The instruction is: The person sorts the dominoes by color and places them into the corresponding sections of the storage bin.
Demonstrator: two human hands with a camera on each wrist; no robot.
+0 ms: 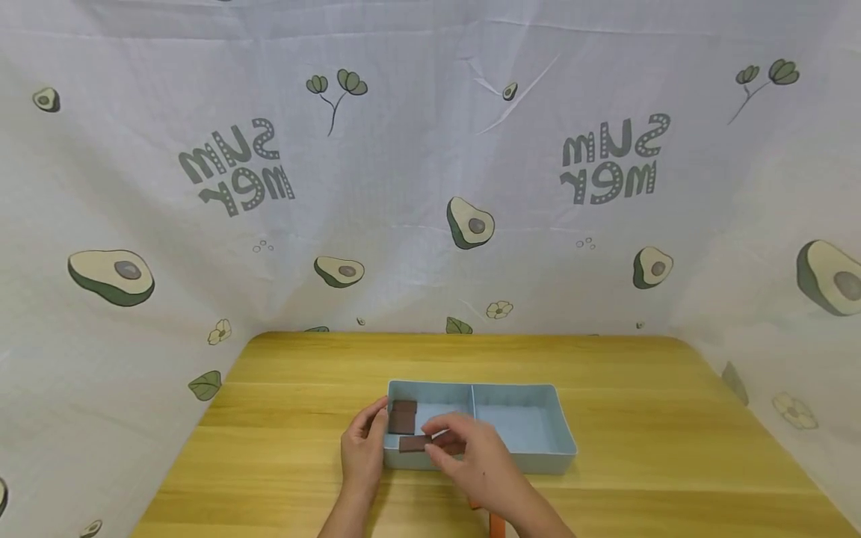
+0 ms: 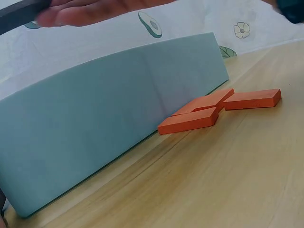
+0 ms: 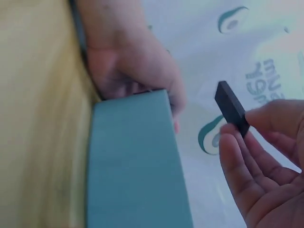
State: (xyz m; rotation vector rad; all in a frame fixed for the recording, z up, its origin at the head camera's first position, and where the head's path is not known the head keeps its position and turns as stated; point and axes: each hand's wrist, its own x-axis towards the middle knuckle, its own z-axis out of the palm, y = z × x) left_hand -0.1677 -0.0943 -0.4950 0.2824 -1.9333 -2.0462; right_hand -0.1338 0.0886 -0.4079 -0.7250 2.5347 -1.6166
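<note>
A light blue two-compartment box (image 1: 565, 441) sits on the table. My left hand (image 1: 362, 456) grips its left end, thumb near the front corner and fingers around the side; the right wrist view also shows this left hand (image 3: 137, 61) at the box end. Between thumb and fingertips, my right hand (image 1: 480, 459) pinches a dark brown rectangular block (image 1: 413, 444) over the front wall of the left compartment. The held block (image 3: 231, 107) stands out past the fingertips in the right wrist view. Dark brown blocks (image 1: 402, 420) lie against the left compartment's left wall.
Orange rectangular blocks (image 2: 190, 121) lie on the wooden table (image 1: 296, 418) in front of the box, partly hidden under my right forearm in the head view. A divider (image 1: 474, 403) splits the box. A white avocado-print cloth (image 1: 403, 164) hangs around the table.
</note>
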